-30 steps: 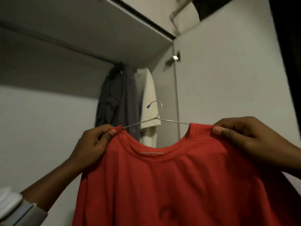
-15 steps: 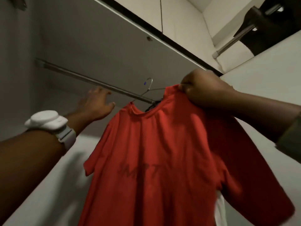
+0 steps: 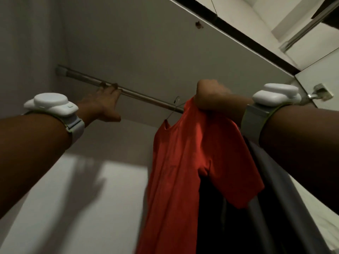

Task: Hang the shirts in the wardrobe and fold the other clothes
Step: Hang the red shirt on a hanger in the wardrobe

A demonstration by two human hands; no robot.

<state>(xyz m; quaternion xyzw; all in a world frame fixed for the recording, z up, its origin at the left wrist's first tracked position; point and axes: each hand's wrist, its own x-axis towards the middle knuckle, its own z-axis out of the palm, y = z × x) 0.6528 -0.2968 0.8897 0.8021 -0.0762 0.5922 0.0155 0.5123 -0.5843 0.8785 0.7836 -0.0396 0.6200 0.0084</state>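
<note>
A red T-shirt (image 3: pixel 185 162) hangs on a thin wire hanger (image 3: pixel 174 109) whose hook sits at the wardrobe rail (image 3: pixel 139 95). My right hand (image 3: pixel 211 96) grips the shirt's right shoulder, raised up to the rail. My left hand (image 3: pixel 102 103) reaches up to the rail further left, its fingertips curled over the bar. Whether the hook rests fully on the rail I cannot tell.
Dark grey clothes (image 3: pixel 275 198) hang right of the red shirt. A shelf panel (image 3: pixel 146 43) closes the space just above the rail. The wardrobe's pale back wall (image 3: pixel 91 198) lies behind, and the open door (image 3: pixel 321 74) with its hinge stands at the right.
The view has tilted further up. My left hand has reached the rail and hooked its fingers over it. My right hand has carried the shirt's shoulder higher and rightward along the rail.
</note>
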